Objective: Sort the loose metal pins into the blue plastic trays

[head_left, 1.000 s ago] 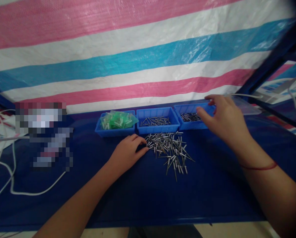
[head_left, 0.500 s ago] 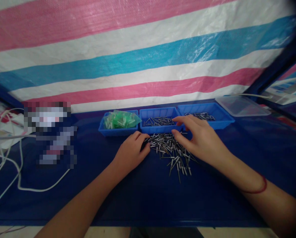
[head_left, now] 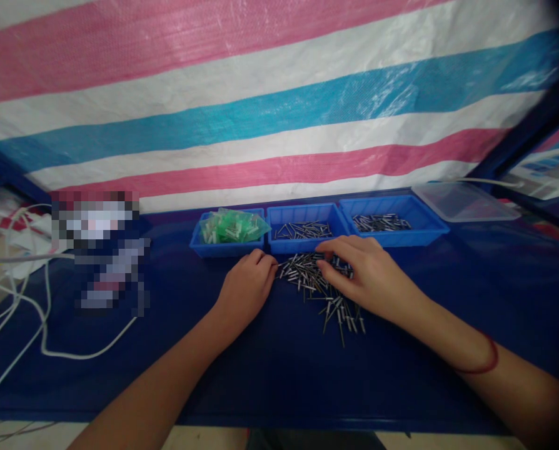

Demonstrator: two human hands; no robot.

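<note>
A loose pile of small metal pins [head_left: 324, 294] lies on the dark blue table [head_left: 279, 369]. My left hand [head_left: 245, 291] rests at the pile's left edge, fingers curled and pinched near a pin tip. My right hand [head_left: 366, 275] lies over the pile's upper right part, fingers bent down onto the pins. Behind the pile stand three blue trays: the left tray [head_left: 199, 245] holds green-bagged parts, the middle tray [head_left: 302, 242] and the right tray [head_left: 424, 232] hold metal pins.
A clear plastic lid [head_left: 464, 201] lies at the back right. White cables [head_left: 35, 312] loop over the table's left side beside a blurred-out patch. A striped tarp [head_left: 261, 94] hangs behind the trays. The table's front edge runs along the bottom.
My right hand came back from the right tray, leftwards and towards me, and settled on the loose pins. My left hand stayed at the pile's left edge.
</note>
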